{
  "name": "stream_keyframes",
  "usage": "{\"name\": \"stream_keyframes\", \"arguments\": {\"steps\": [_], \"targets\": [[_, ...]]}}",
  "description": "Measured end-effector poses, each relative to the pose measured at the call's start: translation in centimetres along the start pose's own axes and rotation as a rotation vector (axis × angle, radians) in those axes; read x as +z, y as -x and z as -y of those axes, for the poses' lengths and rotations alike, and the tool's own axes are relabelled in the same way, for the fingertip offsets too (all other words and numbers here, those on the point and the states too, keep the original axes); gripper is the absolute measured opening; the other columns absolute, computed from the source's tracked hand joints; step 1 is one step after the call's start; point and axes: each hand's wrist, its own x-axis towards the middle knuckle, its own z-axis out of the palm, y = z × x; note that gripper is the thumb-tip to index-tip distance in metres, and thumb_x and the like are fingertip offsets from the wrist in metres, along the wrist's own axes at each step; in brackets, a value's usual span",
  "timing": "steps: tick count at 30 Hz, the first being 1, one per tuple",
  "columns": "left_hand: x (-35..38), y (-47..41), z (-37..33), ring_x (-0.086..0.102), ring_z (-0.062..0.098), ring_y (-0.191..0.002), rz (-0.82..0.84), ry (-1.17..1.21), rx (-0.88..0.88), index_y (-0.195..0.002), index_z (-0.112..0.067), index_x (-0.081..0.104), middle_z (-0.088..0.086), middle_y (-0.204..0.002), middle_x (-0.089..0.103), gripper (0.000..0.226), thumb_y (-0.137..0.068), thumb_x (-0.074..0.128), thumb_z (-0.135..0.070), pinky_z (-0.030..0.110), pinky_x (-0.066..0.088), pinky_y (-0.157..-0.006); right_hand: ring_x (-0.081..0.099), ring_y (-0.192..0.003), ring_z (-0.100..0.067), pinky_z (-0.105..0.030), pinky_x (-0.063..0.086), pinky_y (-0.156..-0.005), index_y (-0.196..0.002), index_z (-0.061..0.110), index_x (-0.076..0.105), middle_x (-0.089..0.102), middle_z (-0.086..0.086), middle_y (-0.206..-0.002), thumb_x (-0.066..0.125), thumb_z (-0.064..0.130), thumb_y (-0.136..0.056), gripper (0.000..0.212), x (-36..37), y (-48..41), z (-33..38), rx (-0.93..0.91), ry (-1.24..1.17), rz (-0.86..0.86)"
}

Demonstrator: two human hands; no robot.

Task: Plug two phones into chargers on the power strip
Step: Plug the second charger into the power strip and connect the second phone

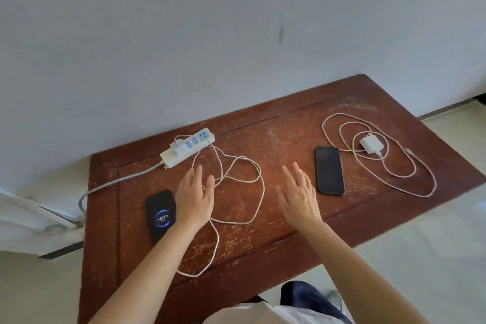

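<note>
A grey-white wall [184, 34] fills the upper half of the frame; below it a scratched reddish-brown wooden table [289, 118] runs from the lower left to the right edge, with pale floor [434, 231] showing at lower right. Two bare forearms reach up from the bottom edge; the left hand [195, 198] sits left of centre, palm down, fingers spread and straight, gripping nothing, its outer edge overlapping the lit phone; whether it touches the table I cannot tell; the right hand [298, 196] lies just right of centre, also flat and splayed, holding nothing, close beside the dark phone but apart from it. A white power strip [178, 155] lies above the left hand, angled toward the upper right, its grey cord [118, 181] trailing off the table's left edge; one white charger [176, 145] is seated in it, and its pale cable [252, 208] loops across the centre, passing under the left forearm. The lit phone [160, 216] lies face up at left, showing a blue ring; the dark phone [330, 170] lies face up right of centre, screen black. At upper right a second charger [370, 145] lies loose on the table inside its own coiled cable [420, 181], well apart from the strip.
</note>
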Motion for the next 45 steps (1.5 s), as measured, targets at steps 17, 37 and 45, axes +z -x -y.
{"name": "stream_keyframes", "arguments": {"steps": [17, 37, 45], "targets": [[19.8, 1.8, -27.8, 0.014, 0.031, -0.153, 0.213, -0.251, 0.186, -0.158, -0.021, 0.018, 0.011, -0.168, 0.012, 0.069, -0.101, 0.032, -0.057, 0.053, 0.022, -0.120, 0.041, -0.138, -0.035, -0.048, 0.040, -0.109, -0.151, 0.016, 0.040, 0.040, -0.013, -0.155, 0.051, 0.034, -0.098, 0.057, -14.7, -2.2, -29.0, 0.350, -0.109, 0.035], [23.9, -2.3, -24.1, 0.030, 0.027, -0.149, 0.437, -0.355, 0.018, -0.158, -0.015, 0.020, 0.007, -0.163, 0.032, 0.097, -0.087, 0.027, -0.081, 0.045, 0.030, -0.118, 0.055, -0.117, -0.034, -0.043, 0.050, -0.084, -0.133, 0.005, 0.046, 0.049, -0.014, -0.129, 0.062, 0.049, -0.092, 0.063, -11.6, -16.5, -28.1, 0.453, -0.028, 0.105], [22.1, -1.5, -24.8, 0.027, 0.023, -0.150, 0.460, -0.281, -0.043, -0.158, -0.018, 0.020, 0.003, -0.165, 0.027, 0.088, -0.092, 0.029, -0.075, 0.044, 0.028, -0.118, 0.061, -0.103, -0.024, -0.030, 0.044, -0.070, -0.139, 0.016, 0.044, 0.050, -0.005, -0.129, 0.060, 0.059, -0.086, 0.070, -14.5, -11.8, -26.5, 0.283, -0.180, 0.052]]}}
